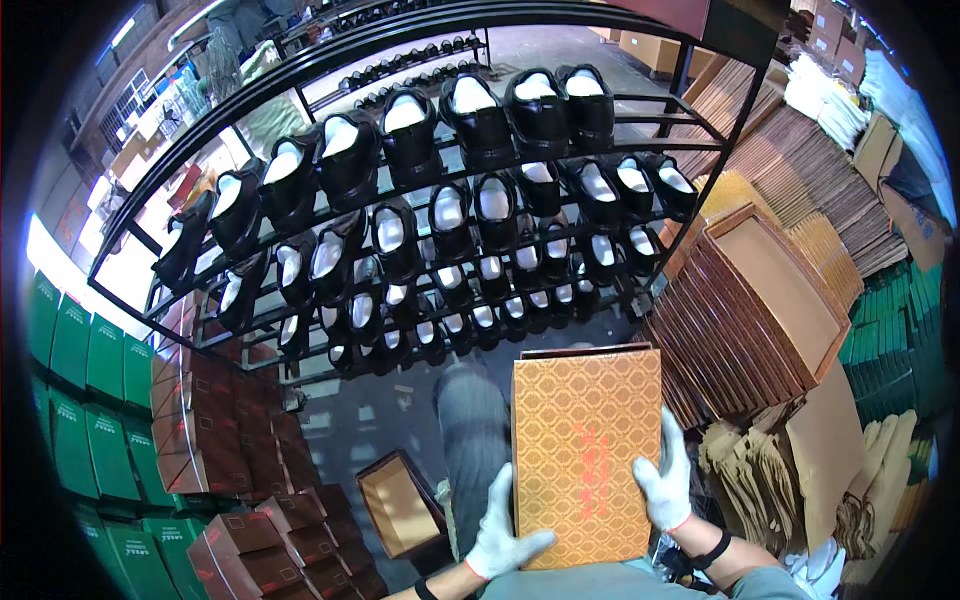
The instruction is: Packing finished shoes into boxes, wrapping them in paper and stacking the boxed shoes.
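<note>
Head view: your gloved left hand [503,535] and right hand [665,482] grasp the orange patterned box lid [585,445] by its edges, over your lap. Open box base [400,503] sits left; black shoes [480,120] fill the rack [400,35] ahead.

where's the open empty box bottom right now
In the head view, the open box bottom sits on the floor at lower centre-left, just left of the person's leg and left hand, beside the stacked brown boxes.
</note>
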Tool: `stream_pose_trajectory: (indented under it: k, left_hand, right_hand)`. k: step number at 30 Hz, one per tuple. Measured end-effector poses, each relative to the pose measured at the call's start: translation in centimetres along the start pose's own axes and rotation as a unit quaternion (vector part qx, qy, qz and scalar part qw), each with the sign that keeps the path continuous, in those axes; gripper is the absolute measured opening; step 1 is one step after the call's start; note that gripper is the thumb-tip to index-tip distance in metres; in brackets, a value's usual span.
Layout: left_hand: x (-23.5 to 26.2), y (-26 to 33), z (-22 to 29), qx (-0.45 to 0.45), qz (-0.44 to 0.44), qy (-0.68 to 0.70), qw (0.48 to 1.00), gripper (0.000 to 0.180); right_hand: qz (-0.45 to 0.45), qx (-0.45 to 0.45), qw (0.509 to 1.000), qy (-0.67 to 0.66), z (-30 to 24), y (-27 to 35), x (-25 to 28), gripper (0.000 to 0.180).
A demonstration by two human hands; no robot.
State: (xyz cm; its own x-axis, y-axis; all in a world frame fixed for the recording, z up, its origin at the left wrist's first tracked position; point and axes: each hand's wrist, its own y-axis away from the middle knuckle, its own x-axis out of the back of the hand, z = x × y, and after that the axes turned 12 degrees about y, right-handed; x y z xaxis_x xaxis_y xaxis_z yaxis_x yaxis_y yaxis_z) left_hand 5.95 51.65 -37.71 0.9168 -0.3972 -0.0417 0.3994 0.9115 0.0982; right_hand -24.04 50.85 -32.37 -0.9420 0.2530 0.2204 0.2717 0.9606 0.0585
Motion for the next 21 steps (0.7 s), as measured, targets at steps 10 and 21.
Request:
stream_pose_trajectory:
  k: [10,21]
  left_hand:
    - [-2.9,0.0,-0.9,-0.014,0.1,0.17,0.98,0.107]
    - [1.5,-19.8,1.9,-0.07,-0.086,0.259,0.959,0.105]
  right_hand:
    - [-0.017,0.035,0.995,0.093,3.8,0.9,0.0,0.122]
    - [-0.121,0.081,0.973,-0.18,-3.1,-10.7,-0.4,0.113]
